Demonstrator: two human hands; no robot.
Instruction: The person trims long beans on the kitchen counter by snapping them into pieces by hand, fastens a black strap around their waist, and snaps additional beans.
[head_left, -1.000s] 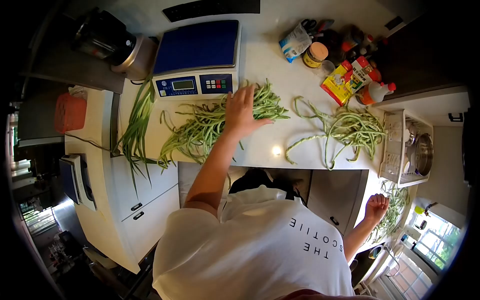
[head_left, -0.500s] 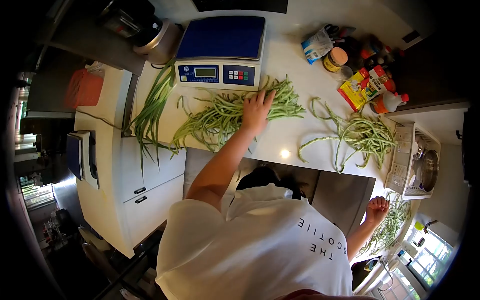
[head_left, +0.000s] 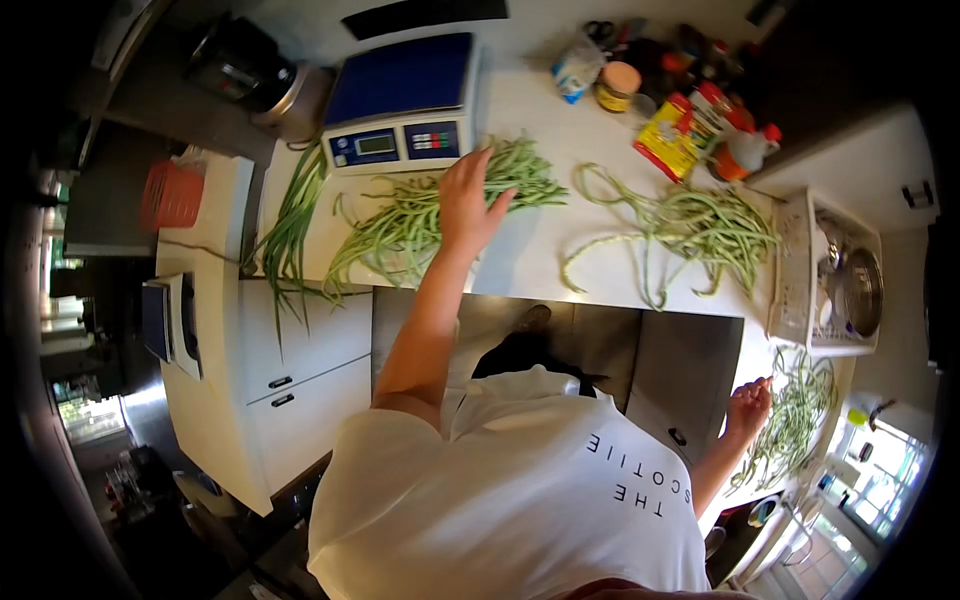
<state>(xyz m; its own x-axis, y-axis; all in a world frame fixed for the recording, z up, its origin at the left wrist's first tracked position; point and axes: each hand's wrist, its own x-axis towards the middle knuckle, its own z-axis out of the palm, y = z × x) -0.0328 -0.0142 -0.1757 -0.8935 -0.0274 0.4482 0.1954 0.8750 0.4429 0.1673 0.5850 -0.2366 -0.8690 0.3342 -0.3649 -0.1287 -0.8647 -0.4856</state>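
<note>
My left hand (head_left: pixel 468 200) is over a long bundle of green yardlong beans (head_left: pixel 395 225) on the counter, just in front of a digital scale (head_left: pixel 400 95). Its thumb stands apart from the fingers, and nothing is held. Some beans pass behind the hand. Lower right, my right hand (head_left: pixel 748 408) hangs with loosely curled fingers, slightly apart, and no object shows in it. Beside it lies another bean pile (head_left: pixel 795 420); whether they touch I cannot tell. A third, looser heap of beans (head_left: pixel 710 235) rests on the counter to the right.
Leafy green stalks (head_left: pixel 290 235) droop over the counter edge at left. A blender-like appliance (head_left: pixel 295 105) stands behind them. Back right are a jar (head_left: pixel 617 88), a yellow packet (head_left: pixel 668 140) and bottles. A white dish rack (head_left: pixel 795 270) holds metal ware.
My left hand has lifted from pressing on the beans, its thumb now spread out. The fingers of my right hand have loosened from a fist. The whole view has shifted a little.
</note>
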